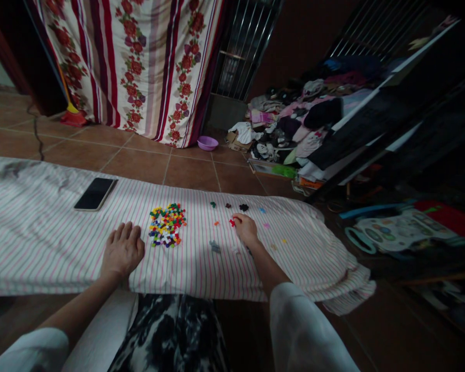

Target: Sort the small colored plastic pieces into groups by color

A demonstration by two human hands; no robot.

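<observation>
Many small coloured pieces form a mixed pile [167, 226] on a cloth-covered bench [318, 253]. Beyond the pile, a narrow strip of striped cloth [42, 253] reaches the far edge, with the tiled floor [189, 173] behind it; on the person's side of the pile, another strip runs to the near edge. To the pile's left, plain cloth leaves room as far as a phone [95, 195], which lies a little farther back than the pile. Well to the pile's right, past several small colour groups, the cloth widens again toward the rounded right end.

Just left of the pile, and slightly nearer the person, the left hand [123, 250] rests palm down, fingers lightly spread, apart from the pieces. Right of the pile, the right hand [247, 230] bends down with thumb and fingertips drawn together at the red pieces [232, 222]; whether one is gripped, I cannot tell. Between those and the pile sits an orange piece [216, 223]. Also right of the pile are a black group [244, 207], farther back, and a grey group [214, 247], nearer the person.
</observation>
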